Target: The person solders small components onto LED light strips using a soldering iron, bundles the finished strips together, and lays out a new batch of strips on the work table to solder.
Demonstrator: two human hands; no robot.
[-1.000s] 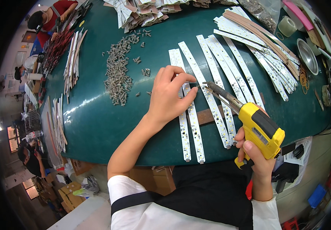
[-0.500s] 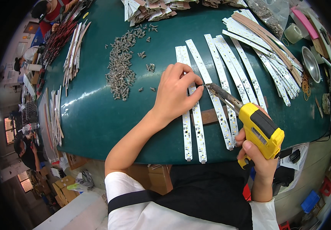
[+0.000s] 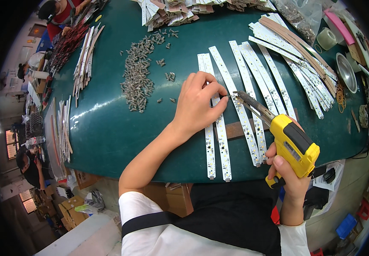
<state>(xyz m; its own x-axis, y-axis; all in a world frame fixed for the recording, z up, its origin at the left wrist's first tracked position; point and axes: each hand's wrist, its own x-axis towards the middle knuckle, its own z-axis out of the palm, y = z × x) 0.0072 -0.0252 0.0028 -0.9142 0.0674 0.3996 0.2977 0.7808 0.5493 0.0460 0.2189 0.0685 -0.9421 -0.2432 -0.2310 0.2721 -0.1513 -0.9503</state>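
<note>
My right hand (image 3: 290,174) grips a yellow-and-black soldering gun (image 3: 294,143) by its handle. The gun's metal tip points up and left, close to my left fingertips and over a white LED strip board (image 3: 245,123). My left hand (image 3: 198,101) is closed in a pinch, thumb against fingers; a tiny dark piece shows at the fingertips, too small to name. Under and beside that hand lie more LED strip boards (image 3: 223,149), side by side and roughly upright in the view. A brown bar (image 3: 234,130) runs crosswise beneath several of them.
A heap of small metal parts (image 3: 137,79) lies left of my hand. Stacked strip boards (image 3: 308,72) fan out at right, near a metal bowl (image 3: 346,72) and tape roll (image 3: 327,38). More strips (image 3: 167,13) pile up at the far edge. Another person (image 3: 60,15) works at far left.
The soldering gun's tip has moved slightly, drawing a little away from my left fingertips. My left hand keeps its pinch, and the boards stay in the same arrangement.
</note>
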